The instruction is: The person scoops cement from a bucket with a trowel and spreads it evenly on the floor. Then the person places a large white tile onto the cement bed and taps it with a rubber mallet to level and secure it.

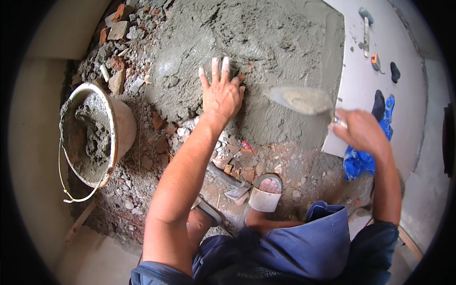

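My left hand (222,95) reaches forward with its fingers stretched out and spread, lying on the wet grey mortar (285,52). At the right, my right hand (358,128) is closed round the handle of a trowel (299,99). The trowel's pointed blade is smeared with mortar and a little blurred. It extends leftward over the smoother part of the mortar bed. On the left, a pale bucket (124,126) leans with its mouth toward me, partly filled with mortar, its wire handle hanging down.
Broken brick and rubble (118,31) lie along the left and near edges. A hammer (237,190) rests beside my sandalled foot (266,192). On the white board (351,61) at right are a mallet (366,28), an orange tape measure (375,62) and a blue plastic bag (358,161).
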Available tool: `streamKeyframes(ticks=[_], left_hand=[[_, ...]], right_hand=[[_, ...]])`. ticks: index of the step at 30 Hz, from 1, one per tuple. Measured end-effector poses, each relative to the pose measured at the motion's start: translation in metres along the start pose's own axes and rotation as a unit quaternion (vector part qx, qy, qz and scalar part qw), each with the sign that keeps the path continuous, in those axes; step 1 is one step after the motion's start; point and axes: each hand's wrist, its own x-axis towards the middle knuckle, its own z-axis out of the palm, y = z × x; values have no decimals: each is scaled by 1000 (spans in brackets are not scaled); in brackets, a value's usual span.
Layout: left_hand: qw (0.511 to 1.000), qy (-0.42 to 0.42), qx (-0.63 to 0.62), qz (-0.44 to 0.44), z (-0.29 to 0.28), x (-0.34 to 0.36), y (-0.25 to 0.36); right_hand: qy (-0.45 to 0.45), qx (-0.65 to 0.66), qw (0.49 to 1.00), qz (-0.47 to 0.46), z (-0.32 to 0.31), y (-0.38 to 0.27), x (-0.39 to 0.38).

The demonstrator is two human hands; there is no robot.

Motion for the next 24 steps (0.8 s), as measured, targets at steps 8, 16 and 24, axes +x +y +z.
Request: streamKeyframes(ticks=[8, 16, 24], left_hand=[[993, 44, -60, -90, 23, 4, 20], [978, 51, -172, -110, 30, -7, 23], [987, 79, -61, -128, 26, 9, 23]], right_hand=[[30, 284, 958, 13, 106, 34, -28], [67, 402, 911, 60, 134, 34, -27], [68, 428, 896, 99, 152, 35, -31]])
